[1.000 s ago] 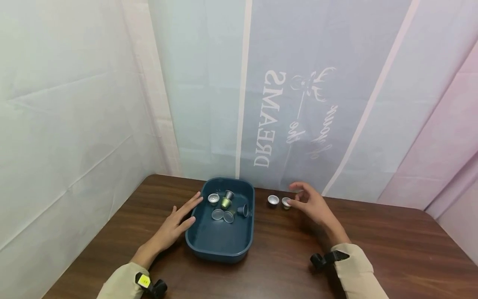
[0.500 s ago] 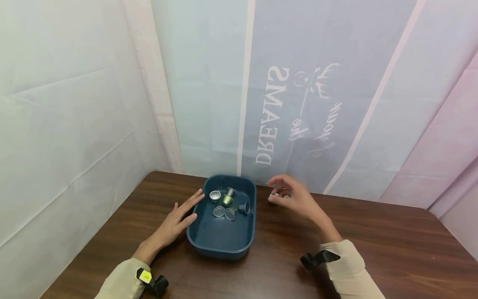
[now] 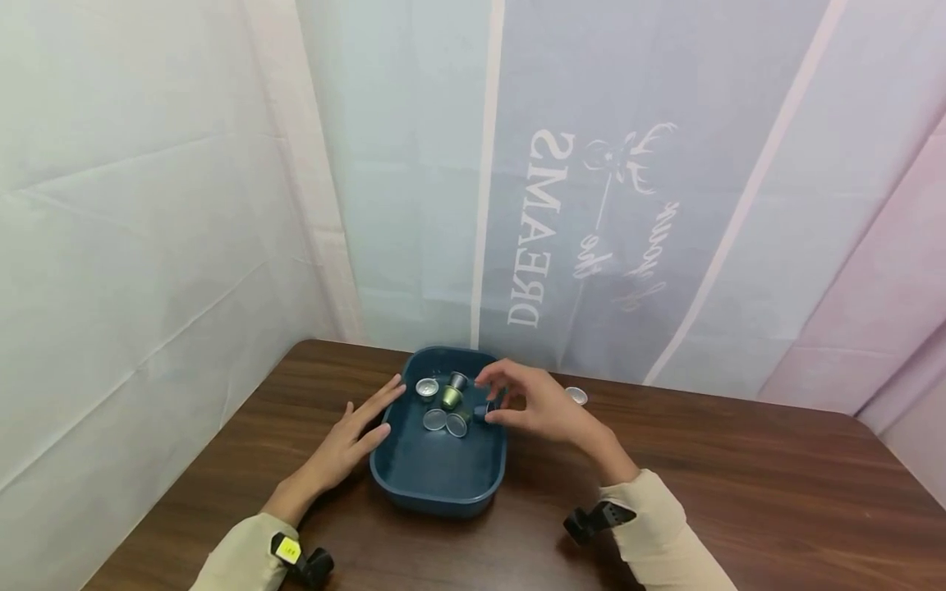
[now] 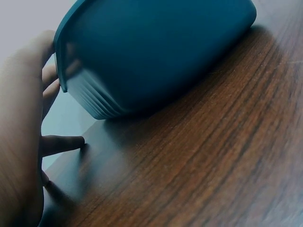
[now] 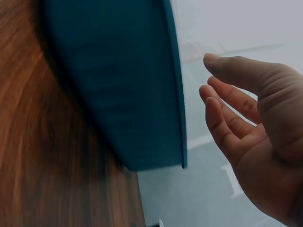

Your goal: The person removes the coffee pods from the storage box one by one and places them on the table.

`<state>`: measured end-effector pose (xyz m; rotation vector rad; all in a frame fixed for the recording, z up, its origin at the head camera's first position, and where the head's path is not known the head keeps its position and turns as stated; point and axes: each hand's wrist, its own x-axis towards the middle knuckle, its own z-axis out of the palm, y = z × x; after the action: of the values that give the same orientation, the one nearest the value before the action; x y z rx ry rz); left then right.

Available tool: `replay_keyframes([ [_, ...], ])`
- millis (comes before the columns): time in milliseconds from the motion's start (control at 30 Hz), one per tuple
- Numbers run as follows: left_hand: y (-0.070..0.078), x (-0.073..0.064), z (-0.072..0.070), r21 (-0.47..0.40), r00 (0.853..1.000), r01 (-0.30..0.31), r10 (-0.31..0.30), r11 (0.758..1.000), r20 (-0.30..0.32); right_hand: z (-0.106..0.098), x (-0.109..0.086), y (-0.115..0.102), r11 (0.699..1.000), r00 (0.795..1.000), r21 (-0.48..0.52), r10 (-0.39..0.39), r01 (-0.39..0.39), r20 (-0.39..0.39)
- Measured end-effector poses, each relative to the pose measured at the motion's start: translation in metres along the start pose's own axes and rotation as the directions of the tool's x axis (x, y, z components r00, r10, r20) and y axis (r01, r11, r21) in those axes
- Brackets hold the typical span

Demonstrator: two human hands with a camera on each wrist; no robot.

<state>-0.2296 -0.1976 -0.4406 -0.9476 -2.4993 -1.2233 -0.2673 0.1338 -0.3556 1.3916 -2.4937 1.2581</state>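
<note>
My left hand (image 3: 347, 443) rests against the left rim of a dark blue plastic bin (image 3: 443, 484), fingers extended. My right hand (image 3: 543, 406) hovers over the bin's right rim, thumb and fingers apart and bent; the right wrist view shows nothing between them. Beneath its fingertips, partly hidden, lies a dark blue coffee capsule (image 3: 480, 412). Other coffee capsules inside include a green capsule (image 3: 452, 398), a dark capsule (image 3: 457, 380) and an upright silver-topped capsule (image 3: 426, 388). Two more lie on their sides, one with a clear-looking round face (image 3: 434, 419).
A silver-topped capsule (image 3: 576, 396) stands on the brown wooden table (image 3: 739, 476), right of the bin and behind my right hand. A printed fabric backdrop (image 3: 414, 205) hangs along the table's far edge.
My right hand has moved left, from the silver-topped capsules on the table to above the bin's right side. One of those capsules is out of sight. My left hand stays put.
</note>
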Motion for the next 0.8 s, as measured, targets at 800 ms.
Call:
replay_keyframes([
  [800, -0.001, 0.0, -0.001, 0.005, 1.0, 0.013, -0.013, 1.0, 0.011, 0.024, 0.024, 0.01, 0.978, 0.972, -0.209, 0.029, 0.021, 0.234],
])
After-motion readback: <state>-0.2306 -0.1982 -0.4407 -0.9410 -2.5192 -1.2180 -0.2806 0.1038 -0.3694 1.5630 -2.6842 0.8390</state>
